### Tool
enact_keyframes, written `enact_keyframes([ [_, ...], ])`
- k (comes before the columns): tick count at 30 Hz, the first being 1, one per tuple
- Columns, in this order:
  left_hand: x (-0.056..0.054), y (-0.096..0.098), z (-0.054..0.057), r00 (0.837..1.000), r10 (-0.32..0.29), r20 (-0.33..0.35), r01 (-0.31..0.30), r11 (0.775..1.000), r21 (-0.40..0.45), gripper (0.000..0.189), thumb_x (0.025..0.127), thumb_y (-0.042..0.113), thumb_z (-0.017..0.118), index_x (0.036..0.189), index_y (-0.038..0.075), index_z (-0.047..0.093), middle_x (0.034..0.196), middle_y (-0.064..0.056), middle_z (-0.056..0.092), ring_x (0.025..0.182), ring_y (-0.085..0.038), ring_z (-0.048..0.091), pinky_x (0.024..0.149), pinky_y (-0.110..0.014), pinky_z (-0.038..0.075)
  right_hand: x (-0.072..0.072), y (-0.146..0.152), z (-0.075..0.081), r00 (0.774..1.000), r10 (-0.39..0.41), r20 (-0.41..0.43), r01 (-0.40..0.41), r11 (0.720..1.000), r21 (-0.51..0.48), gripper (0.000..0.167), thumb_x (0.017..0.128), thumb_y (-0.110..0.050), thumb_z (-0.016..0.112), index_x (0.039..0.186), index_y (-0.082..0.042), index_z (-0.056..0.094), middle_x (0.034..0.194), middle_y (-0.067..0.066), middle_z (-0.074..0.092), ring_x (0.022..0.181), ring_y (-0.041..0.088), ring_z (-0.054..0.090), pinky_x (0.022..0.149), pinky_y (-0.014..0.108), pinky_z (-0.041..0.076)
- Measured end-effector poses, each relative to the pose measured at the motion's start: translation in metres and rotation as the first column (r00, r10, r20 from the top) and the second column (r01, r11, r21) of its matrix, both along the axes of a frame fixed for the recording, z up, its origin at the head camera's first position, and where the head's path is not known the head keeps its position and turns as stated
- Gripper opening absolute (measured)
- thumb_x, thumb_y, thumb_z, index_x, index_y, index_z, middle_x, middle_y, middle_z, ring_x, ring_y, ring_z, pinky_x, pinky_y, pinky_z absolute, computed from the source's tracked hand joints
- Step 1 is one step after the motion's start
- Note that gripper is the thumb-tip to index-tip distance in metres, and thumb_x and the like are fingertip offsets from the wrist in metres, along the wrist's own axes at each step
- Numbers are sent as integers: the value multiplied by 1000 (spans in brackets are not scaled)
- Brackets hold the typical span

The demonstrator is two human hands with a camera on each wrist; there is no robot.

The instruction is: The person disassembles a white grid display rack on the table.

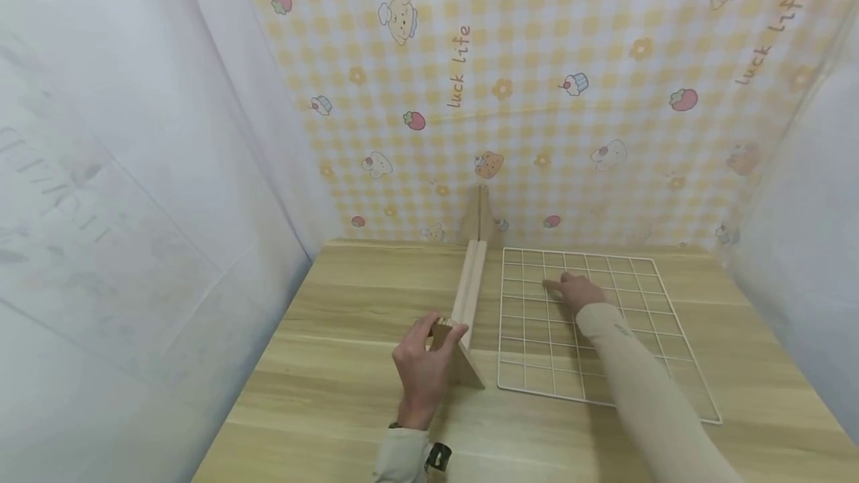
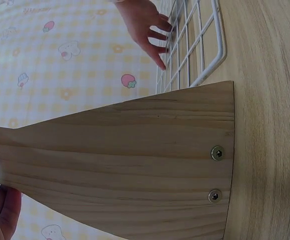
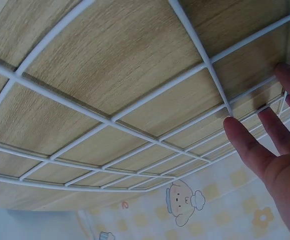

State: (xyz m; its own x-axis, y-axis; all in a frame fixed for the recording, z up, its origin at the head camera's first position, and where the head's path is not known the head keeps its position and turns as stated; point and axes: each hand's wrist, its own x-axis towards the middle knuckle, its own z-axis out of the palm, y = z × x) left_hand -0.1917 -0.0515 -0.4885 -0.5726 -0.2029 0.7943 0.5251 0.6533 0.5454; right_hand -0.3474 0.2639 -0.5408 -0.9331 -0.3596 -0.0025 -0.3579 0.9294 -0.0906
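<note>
A pale wooden stand has a long grooved rail (image 1: 472,282) joining two upright end panels. My left hand (image 1: 423,373) grips the top of the near end panel (image 2: 135,165), thumb on one side and fingers on the other. In the left wrist view, this panel widens toward the table and bears two bolts. To the stand's right, a white wire grid panel (image 1: 500,319) lies flat on the table. Over its left-middle part is my right hand (image 1: 579,292). The right wrist view shows that hand's fingers (image 3: 247,143) spread, fingertips at the wires.
The wood-grain table (image 1: 322,364) runs back to a yellow checked cloth (image 1: 537,125) with cartoon prints. White sheets hang at the left (image 1: 134,133) and right (image 1: 805,229). The stand's far end panel (image 1: 472,222) is close to the checked cloth.
</note>
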Motion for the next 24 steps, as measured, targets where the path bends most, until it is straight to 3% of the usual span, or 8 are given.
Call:
enact_keyframes([
  [7,2,-1,2,1000,-1,30,1,1000,6,32,76,28,88,92,4,73,86,-8,78,74,-19,75,63,-27,62,5,-2,0,1000,0,-13,0,999,-48,76,75,19,68,140,-19,57,103,10,60,80,23,55,54,28,52],
  [12,3,-2,3,1000,-6,27,6,1000,-13,35,77,30,86,93,2,72,86,-8,77,74,-18,74,63,-26,62,2,2,-1,1000,-14,-5,14,999,-39,64,85,10,66,144,-14,53,122,22,63,98,39,66,67,43,62],
  [14,4,-4,3,1000,-15,19,16,999,-28,33,80,30,84,94,3,72,86,-7,77,73,-17,73,63,-25,62,-1,3,0,999,-30,12,31,997,-68,59,90,3,65,145,-10,50,129,27,61,98,39,67,67,43,63],
  [17,4,-9,4,999,-37,6,38,998,-60,28,85,28,81,95,3,72,86,-7,77,71,-16,72,62,-24,61,-5,5,13,998,-56,30,59,991,-122,55,96,-7,62,148,-4,45,131,32,58,86,34,68,63,39,61],
  [24,7,-18,7,997,-77,10,78,991,-108,25,91,27,76,96,3,73,86,-8,77,70,-15,71,63,-21,60,-3,11,49,998,-63,2,63,983,-174,57,98,-14,61,147,4,39,131,42,52,88,43,68,72,52,62],
])
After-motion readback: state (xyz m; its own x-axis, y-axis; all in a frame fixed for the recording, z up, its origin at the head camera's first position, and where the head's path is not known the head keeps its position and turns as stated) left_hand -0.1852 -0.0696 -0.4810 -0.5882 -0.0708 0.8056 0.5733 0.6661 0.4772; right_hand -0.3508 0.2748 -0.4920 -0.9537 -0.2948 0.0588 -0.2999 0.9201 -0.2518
